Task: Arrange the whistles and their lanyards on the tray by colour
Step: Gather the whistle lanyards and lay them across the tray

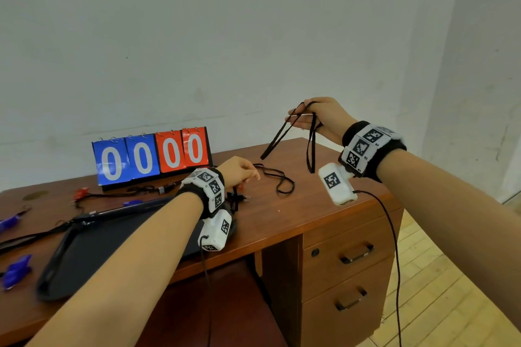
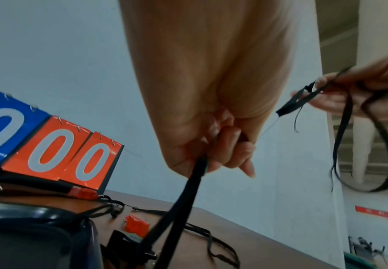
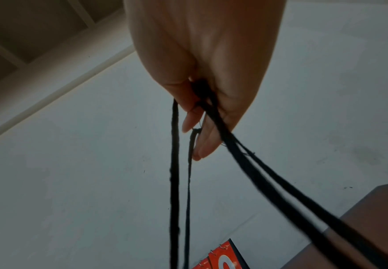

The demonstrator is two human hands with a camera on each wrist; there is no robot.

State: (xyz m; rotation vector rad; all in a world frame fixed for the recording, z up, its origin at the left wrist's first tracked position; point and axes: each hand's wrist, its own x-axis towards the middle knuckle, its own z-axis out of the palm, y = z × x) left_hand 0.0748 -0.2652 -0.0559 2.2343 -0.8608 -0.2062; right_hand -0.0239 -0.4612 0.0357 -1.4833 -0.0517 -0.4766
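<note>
My right hand (image 1: 298,118) is raised above the desk's right side and grips a black lanyard (image 1: 277,138) whose loops hang down from its fingers (image 3: 200,127). No whistle shows on it. My left hand (image 1: 248,177) is low over the desk, fingers curled round another black lanyard (image 2: 188,191) that drops toward a clip and ring (image 1: 246,200). A dark tray (image 1: 70,259) lies under my left forearm. Blue whistles (image 1: 15,270) lie left of the tray. One red whistle (image 1: 81,193) lies by the scoreboard, and another red whistle (image 2: 136,225) lies near my left hand.
A flip scoreboard (image 1: 152,158) reading 0000 stands at the back of the wooden desk (image 1: 282,220). A loose black lanyard (image 1: 282,182) curls on the desk between my hands. Drawers (image 1: 355,256) are at the right, with the floor beyond the edge.
</note>
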